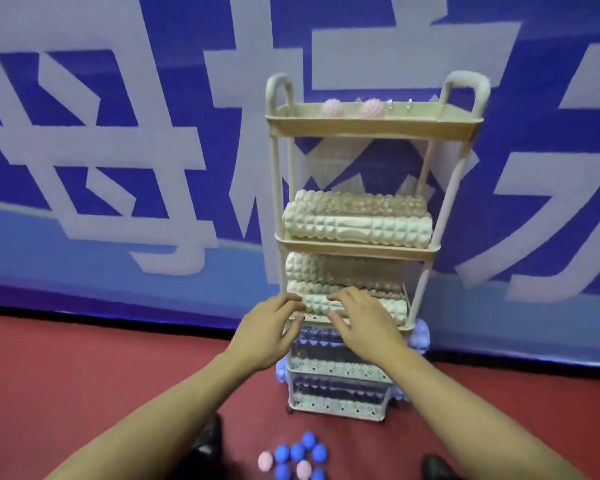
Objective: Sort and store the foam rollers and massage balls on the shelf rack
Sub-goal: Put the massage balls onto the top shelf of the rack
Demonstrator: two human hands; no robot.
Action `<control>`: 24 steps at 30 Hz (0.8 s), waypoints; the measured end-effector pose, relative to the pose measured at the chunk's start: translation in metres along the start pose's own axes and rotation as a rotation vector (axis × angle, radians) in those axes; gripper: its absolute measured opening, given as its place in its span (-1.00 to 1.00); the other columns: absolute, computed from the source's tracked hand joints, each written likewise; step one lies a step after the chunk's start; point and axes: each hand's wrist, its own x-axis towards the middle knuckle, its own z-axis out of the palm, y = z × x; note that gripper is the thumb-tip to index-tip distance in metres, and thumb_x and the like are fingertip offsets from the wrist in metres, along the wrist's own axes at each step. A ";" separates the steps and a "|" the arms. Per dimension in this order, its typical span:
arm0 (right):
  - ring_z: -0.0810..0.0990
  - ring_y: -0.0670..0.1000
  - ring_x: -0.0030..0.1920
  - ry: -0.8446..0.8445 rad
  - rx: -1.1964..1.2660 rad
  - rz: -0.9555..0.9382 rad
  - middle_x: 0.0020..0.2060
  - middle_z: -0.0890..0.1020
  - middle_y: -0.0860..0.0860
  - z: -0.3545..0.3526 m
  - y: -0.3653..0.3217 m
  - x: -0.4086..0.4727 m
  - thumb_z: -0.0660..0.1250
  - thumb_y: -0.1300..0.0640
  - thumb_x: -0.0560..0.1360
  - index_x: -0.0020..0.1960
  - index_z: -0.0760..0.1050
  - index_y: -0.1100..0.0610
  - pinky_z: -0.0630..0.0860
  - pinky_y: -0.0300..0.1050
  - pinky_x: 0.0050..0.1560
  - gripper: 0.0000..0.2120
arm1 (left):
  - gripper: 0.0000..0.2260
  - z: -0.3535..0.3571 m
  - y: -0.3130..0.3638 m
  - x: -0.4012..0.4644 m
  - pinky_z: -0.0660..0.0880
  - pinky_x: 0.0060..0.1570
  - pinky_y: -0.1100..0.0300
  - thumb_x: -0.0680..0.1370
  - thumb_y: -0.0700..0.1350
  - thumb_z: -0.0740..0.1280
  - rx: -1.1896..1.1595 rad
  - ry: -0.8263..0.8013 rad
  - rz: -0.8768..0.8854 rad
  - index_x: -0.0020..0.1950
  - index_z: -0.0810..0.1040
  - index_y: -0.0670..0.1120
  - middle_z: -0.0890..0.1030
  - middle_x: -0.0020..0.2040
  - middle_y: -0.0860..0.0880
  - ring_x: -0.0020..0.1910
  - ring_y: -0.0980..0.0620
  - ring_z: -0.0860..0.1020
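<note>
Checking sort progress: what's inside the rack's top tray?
Two pink spiky massage balls show above the top tray rim, with two small metal hooks to their right. The tray's front wall hides its floor and anything lower.

One head-worn camera looks forward and down at the tall beige plastic shelf rack (361, 237) from close in front. The rack stands centre-right, its top tier seen nearly edge-on, its lowest tiers from above.

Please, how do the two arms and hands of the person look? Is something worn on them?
Both forearms are bare up to the frame's lower edge: no sleeves show. The left hand and the right hand wear no gloves, and no rings, watch or bracelet can be seen. The fingers are bare; the picture is slightly blurred.
</note>
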 end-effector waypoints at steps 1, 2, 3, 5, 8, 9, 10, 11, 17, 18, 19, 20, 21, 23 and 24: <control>0.45 0.03 0.28 -0.069 -0.008 0.021 0.27 0.47 -0.06 0.022 0.003 -0.013 0.12 -0.16 0.66 0.39 0.41 -0.01 0.40 -0.04 0.26 -0.62 | -0.75 0.015 -0.009 -0.017 0.54 0.07 0.08 0.66 0.05 0.19 -0.003 -0.061 -0.001 0.24 0.58 0.02 0.55 0.26 0.13 0.16 0.04 0.57; 0.44 0.05 0.29 -0.137 -0.015 0.040 0.29 0.47 -0.04 0.045 0.004 -0.027 0.13 -0.15 0.66 0.40 0.40 0.00 0.40 -0.02 0.27 -0.61 | -0.75 0.030 -0.016 -0.033 0.53 0.08 0.08 0.66 0.05 0.19 -0.007 -0.124 -0.003 0.24 0.57 0.02 0.55 0.25 0.12 0.16 0.04 0.57; 0.44 0.07 0.30 -0.199 -0.016 0.060 0.29 0.46 -0.03 0.067 0.006 -0.041 0.14 -0.15 0.66 0.41 0.40 0.00 0.39 -0.01 0.28 -0.60 | -0.74 0.045 -0.026 -0.048 0.53 0.09 0.07 0.66 0.06 0.17 -0.013 -0.183 -0.004 0.24 0.57 0.02 0.55 0.25 0.11 0.16 0.04 0.56; 0.46 0.09 0.30 -0.316 0.000 0.098 0.28 0.48 -0.01 0.108 0.008 -0.071 0.18 -0.14 0.64 0.40 0.41 0.01 0.39 0.02 0.29 -0.60 | -0.71 0.075 -0.045 -0.080 0.53 0.12 0.05 0.65 0.09 0.15 -0.022 -0.295 -0.013 0.24 0.55 0.01 0.54 0.24 0.09 0.16 0.01 0.56; 0.46 0.08 0.32 -0.446 0.031 0.165 0.29 0.49 -0.02 0.169 0.013 -0.109 0.24 -0.13 0.61 0.40 0.42 0.00 0.37 0.00 0.32 -0.59 | -0.68 0.119 -0.077 -0.118 0.51 0.16 0.07 0.64 0.14 0.12 -0.046 -0.473 -0.057 0.25 0.53 0.03 0.52 0.24 0.08 0.19 0.02 0.54; 0.45 0.07 0.33 -0.485 0.045 0.193 0.29 0.48 -0.03 0.188 0.017 -0.119 0.24 -0.13 0.60 0.39 0.42 -0.02 0.37 -0.02 0.33 -0.60 | -0.65 0.137 -0.089 -0.128 0.50 0.18 0.08 0.63 0.16 0.11 -0.063 -0.519 -0.084 0.26 0.52 0.03 0.51 0.25 0.09 0.20 0.03 0.53; 0.45 0.06 0.33 -0.522 0.058 0.223 0.30 0.47 -0.04 0.209 0.022 -0.128 0.24 -0.12 0.60 0.39 0.42 -0.03 0.36 -0.03 0.34 -0.61 | -0.62 0.155 -0.102 -0.137 0.49 0.21 0.07 0.62 0.18 0.10 -0.080 -0.570 -0.117 0.28 0.51 0.03 0.50 0.26 0.09 0.23 0.03 0.53; 0.45 0.06 0.34 -0.562 0.065 0.262 0.30 0.46 -0.04 0.230 0.027 -0.138 0.24 -0.12 0.60 0.39 0.42 -0.04 0.36 -0.04 0.33 -0.61 | -0.59 0.174 -0.112 -0.146 0.49 0.23 0.05 0.60 0.19 0.10 -0.100 -0.627 -0.153 0.31 0.50 0.03 0.48 0.29 0.09 0.25 0.02 0.52; 0.41 0.10 0.41 -0.818 0.119 0.516 0.43 0.38 -0.02 0.352 0.051 -0.187 0.26 -0.13 0.60 0.43 0.36 -0.07 0.40 -0.02 0.34 -0.57 | -0.62 0.287 -0.158 -0.214 0.41 0.30 0.01 0.63 0.05 0.28 -0.178 -0.900 -0.478 0.44 0.42 0.01 0.45 0.37 -0.02 0.30 -0.13 0.50; 0.41 0.09 0.43 -0.857 0.139 0.555 0.46 0.35 -0.02 0.372 0.052 -0.193 0.26 -0.14 0.59 0.44 0.35 -0.07 0.41 -0.02 0.34 -0.55 | -0.60 0.303 -0.164 -0.227 0.42 0.29 -0.01 0.62 0.05 0.29 -0.185 -0.932 -0.534 0.44 0.41 0.00 0.45 0.36 -0.04 0.29 -0.17 0.51; 0.39 0.09 0.45 -0.894 0.154 0.579 0.48 0.34 0.00 0.391 0.054 -0.198 0.27 -0.14 0.59 0.47 0.33 -0.06 0.40 -0.01 0.36 -0.52 | -0.58 0.318 -0.172 -0.239 0.43 0.27 -0.03 0.61 0.06 0.30 -0.184 -0.968 -0.586 0.46 0.38 0.01 0.43 0.37 -0.05 0.28 -0.19 0.52; 0.36 0.09 0.47 -0.925 0.170 0.590 0.48 0.33 0.02 0.410 0.056 -0.203 0.28 -0.14 0.58 0.49 0.31 -0.05 0.38 -0.01 0.39 -0.49 | -0.54 0.333 -0.180 -0.250 0.45 0.23 -0.05 0.60 0.07 0.30 -0.173 -0.998 -0.636 0.48 0.34 0.03 0.41 0.38 -0.05 0.27 -0.21 0.53; 0.33 0.09 0.49 -0.948 0.190 0.597 0.49 0.32 0.03 0.428 0.058 -0.208 0.29 -0.13 0.58 0.52 0.27 -0.04 0.36 0.00 0.42 -0.45 | -0.50 0.347 -0.188 -0.259 0.47 0.20 -0.07 0.59 0.07 0.32 -0.161 -1.018 -0.678 0.51 0.30 0.03 0.38 0.41 -0.06 0.26 -0.23 0.53; 0.33 0.10 0.48 -0.955 0.233 0.632 0.48 0.30 0.04 0.457 0.063 -0.214 0.31 -0.12 0.56 0.54 0.23 -0.06 0.36 0.01 0.40 -0.40 | -0.43 0.371 -0.202 -0.273 0.48 0.18 -0.10 0.58 0.04 0.32 -0.145 -1.012 -0.754 0.56 0.23 0.03 0.29 0.48 -0.08 0.27 -0.27 0.52; 0.36 0.11 0.46 -0.944 0.252 0.656 0.47 0.29 0.04 0.469 0.066 -0.217 0.32 -0.10 0.55 0.55 0.22 -0.08 0.39 0.02 0.37 -0.38 | -0.41 0.382 -0.208 -0.278 0.49 0.17 -0.10 0.59 0.02 0.32 -0.148 -0.993 -0.784 0.58 0.19 0.04 0.25 0.50 -0.07 0.28 -0.28 0.52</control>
